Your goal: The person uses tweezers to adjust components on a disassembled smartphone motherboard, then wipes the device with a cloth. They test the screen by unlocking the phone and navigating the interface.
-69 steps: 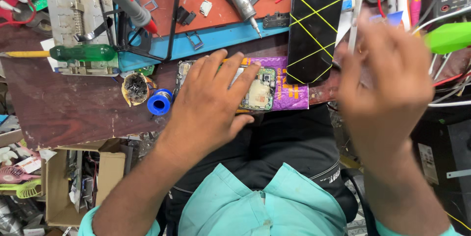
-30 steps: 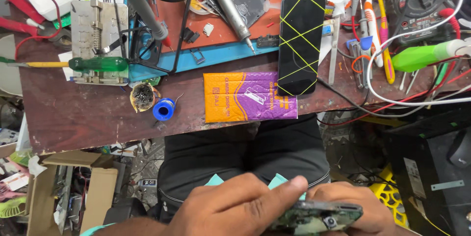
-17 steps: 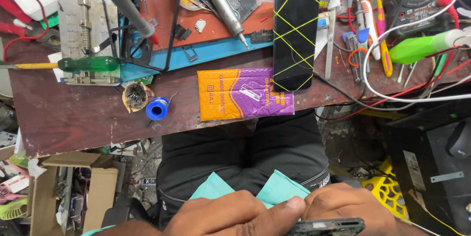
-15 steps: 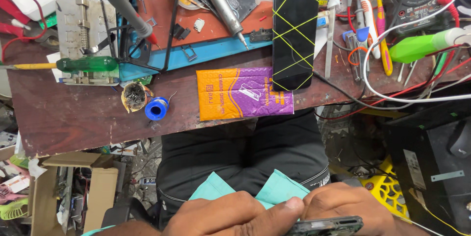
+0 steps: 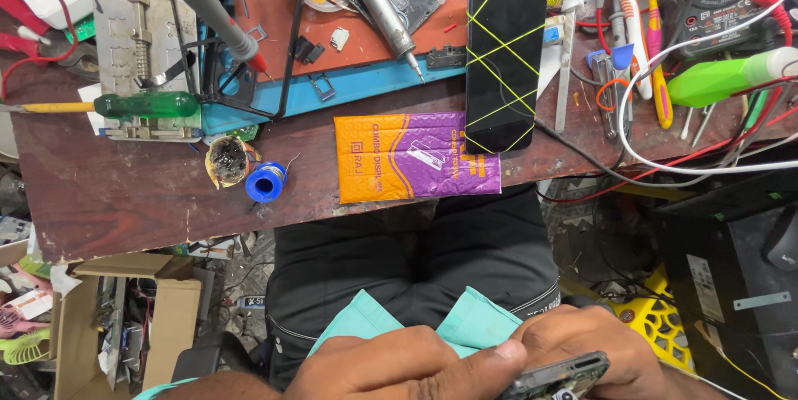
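Head view shows our left hand and right hand low over our lap, fingers closed on a phone. It lies nearly level, long axis left to right. We judge it light, stiff and fragile, best gripped by its edges.

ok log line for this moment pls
left hand: on opened phone | right hand: gripping it | over lap, off bench | padded envelope on bench
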